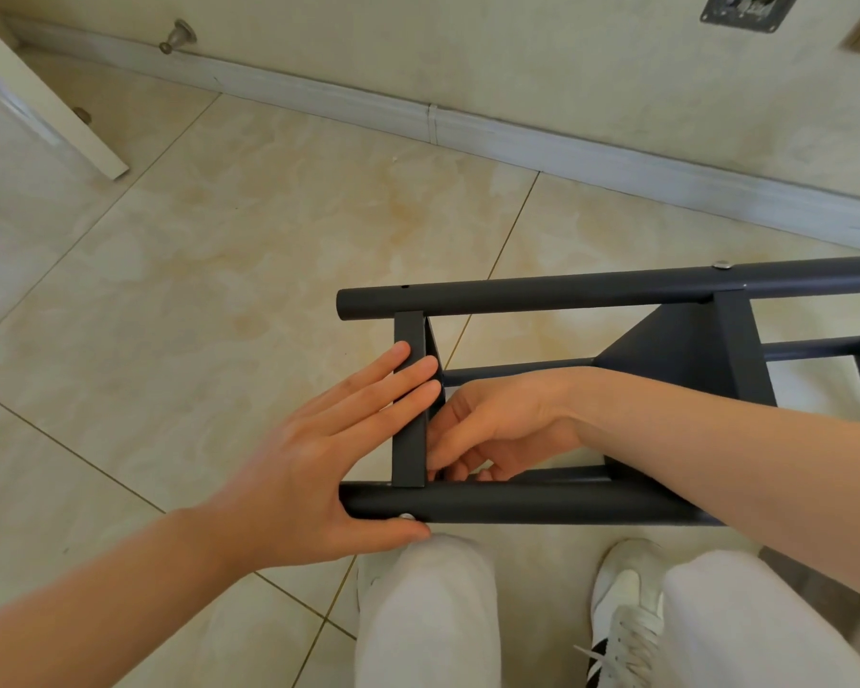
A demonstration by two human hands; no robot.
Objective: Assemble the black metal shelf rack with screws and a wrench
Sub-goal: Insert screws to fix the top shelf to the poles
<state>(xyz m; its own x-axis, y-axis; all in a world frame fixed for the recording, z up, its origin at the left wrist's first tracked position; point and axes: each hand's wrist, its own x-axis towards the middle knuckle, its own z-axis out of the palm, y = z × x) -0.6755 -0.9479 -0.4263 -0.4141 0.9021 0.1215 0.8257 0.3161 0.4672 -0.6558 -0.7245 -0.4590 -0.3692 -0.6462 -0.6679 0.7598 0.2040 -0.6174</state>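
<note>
The black metal rack (pixel 542 506) lies on its side on the tiled floor, its two round tubes running left to right. A flat end panel (pixel 409 454) spans the tubes at the left. My left hand (pixel 309 469) presses straight fingers against that panel from outside, and its thumb lies under the near tube beside a silver screw head (pixel 406 516). My right hand (pixel 497 429) reaches inside the frame with fingers curled at the panel's lower inner corner; anything it holds is hidden. A second screw (pixel 723 264) sits on the far tube above another panel (pixel 676 350).
A wall with a pale baseboard (pixel 517 141) runs behind the rack. A white board edge (pixel 46 101) and a door stopper (pixel 180 34) are at the upper left. My legs in white trousers (pixel 428 613) and a white shoe (pixel 626 613) are just below the near tube.
</note>
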